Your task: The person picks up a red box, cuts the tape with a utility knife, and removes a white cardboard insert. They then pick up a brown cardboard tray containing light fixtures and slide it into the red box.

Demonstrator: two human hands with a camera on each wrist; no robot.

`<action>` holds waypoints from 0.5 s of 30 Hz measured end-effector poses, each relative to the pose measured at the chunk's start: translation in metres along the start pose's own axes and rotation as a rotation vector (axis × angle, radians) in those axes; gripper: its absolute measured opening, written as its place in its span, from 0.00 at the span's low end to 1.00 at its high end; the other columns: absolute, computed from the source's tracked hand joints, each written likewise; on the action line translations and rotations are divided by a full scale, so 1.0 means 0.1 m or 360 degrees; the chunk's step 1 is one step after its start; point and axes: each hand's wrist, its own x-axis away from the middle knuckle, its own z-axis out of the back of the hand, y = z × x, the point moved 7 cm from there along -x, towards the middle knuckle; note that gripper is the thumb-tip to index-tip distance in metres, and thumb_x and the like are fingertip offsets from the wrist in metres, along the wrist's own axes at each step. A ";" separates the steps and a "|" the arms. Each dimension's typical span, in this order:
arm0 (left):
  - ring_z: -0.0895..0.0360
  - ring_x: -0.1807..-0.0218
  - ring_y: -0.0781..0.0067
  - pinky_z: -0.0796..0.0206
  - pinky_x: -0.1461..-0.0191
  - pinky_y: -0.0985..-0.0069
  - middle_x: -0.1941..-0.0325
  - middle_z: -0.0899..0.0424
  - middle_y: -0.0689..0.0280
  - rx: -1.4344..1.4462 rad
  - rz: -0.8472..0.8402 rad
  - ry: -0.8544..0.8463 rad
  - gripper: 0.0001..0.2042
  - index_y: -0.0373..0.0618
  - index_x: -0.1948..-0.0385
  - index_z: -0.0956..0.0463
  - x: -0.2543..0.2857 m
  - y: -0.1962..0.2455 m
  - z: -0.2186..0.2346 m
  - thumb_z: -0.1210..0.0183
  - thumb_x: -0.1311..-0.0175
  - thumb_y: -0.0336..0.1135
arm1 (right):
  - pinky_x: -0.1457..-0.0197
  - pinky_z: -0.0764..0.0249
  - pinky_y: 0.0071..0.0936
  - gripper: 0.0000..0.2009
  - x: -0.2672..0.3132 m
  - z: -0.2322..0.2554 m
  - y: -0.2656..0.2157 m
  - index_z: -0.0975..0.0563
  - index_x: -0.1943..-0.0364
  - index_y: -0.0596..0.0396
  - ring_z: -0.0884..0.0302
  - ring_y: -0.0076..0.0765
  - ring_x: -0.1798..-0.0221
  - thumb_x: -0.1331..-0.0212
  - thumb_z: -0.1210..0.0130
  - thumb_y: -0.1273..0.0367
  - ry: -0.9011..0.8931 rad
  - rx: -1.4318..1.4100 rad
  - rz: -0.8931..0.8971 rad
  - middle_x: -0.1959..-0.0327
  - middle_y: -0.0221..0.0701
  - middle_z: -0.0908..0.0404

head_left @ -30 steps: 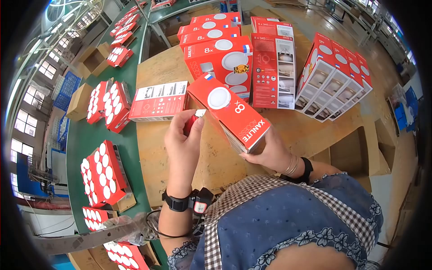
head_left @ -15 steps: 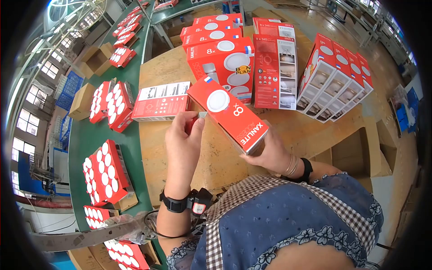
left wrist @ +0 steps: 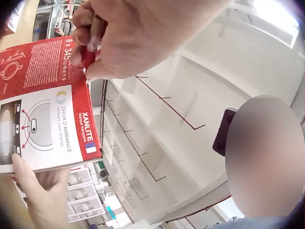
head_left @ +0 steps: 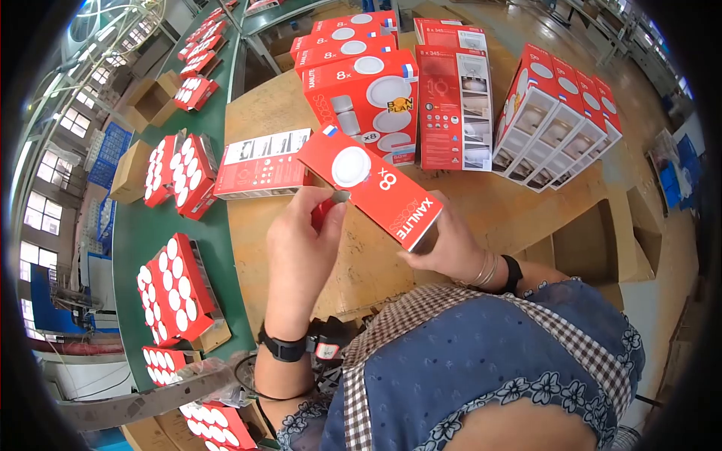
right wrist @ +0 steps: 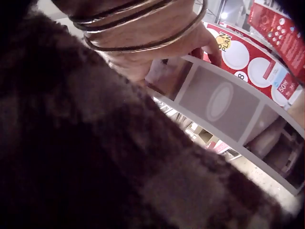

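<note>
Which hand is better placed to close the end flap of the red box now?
Left. The left hand already pinches at the far end of the red box, while the right hand grips its near end, steadying it.

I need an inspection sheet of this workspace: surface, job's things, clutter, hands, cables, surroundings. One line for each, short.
Surface: wooden worktable, with a green conveyor belt beside it.
Job's things: one long red Xanlite box, held tilted above the table; a small red tool at its edge.
Clutter: upright red Xanlite boxes at the back, a row of leaning boxes, one flat box.
Hands: left hand pinches the red tool; right hand holds the box's near end in its grip.
Cables: a black cable by the left wrist.
Surroundings: trays of white lamps on the belt, open cardboard cartons, factory windows.
</note>
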 end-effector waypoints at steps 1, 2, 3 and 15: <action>0.24 0.71 0.72 0.31 0.66 0.74 0.74 0.20 0.62 0.0014 0.0021 -0.0040 0.08 0.38 0.63 0.23 -0.01 -0.02 0.01 0.35 0.40 0.27 | 0.40 0.30 0.42 0.35 0.01 -0.01 0.02 0.30 0.43 0.56 0.27 0.50 0.44 0.59 0.27 0.63 -0.0004 0.0010 -0.0015 0.48 0.42 0.26; 0.29 0.71 0.83 0.34 0.66 0.80 0.75 0.23 0.68 0.0028 0.0044 -0.0080 0.06 0.37 0.63 0.23 0.00 -0.04 0.00 0.36 0.39 0.25 | 0.40 0.30 0.42 0.35 0.03 -0.02 0.04 0.31 0.43 0.56 0.27 0.50 0.44 0.59 0.27 0.63 0.0010 0.0012 -0.0020 0.48 0.42 0.26; 0.29 0.71 0.84 0.34 0.66 0.81 0.74 0.22 0.70 0.0101 0.0084 -0.0085 0.06 0.36 0.63 0.23 0.00 -0.05 -0.01 0.37 0.38 0.25 | 0.40 0.30 0.41 0.36 0.03 -0.02 0.05 0.31 0.43 0.56 0.27 0.50 0.44 0.59 0.27 0.63 0.0029 0.0012 -0.0015 0.48 0.42 0.27; 0.28 0.66 0.86 0.33 0.60 0.84 0.68 0.21 0.72 0.0261 0.0111 -0.0343 0.07 0.35 0.59 0.24 0.01 -0.10 -0.06 0.38 0.36 0.25 | 0.41 0.30 0.40 0.38 -0.01 0.00 0.12 0.33 0.42 0.58 0.26 0.50 0.45 0.60 0.28 0.63 0.0006 0.0008 -0.0049 0.50 0.41 0.27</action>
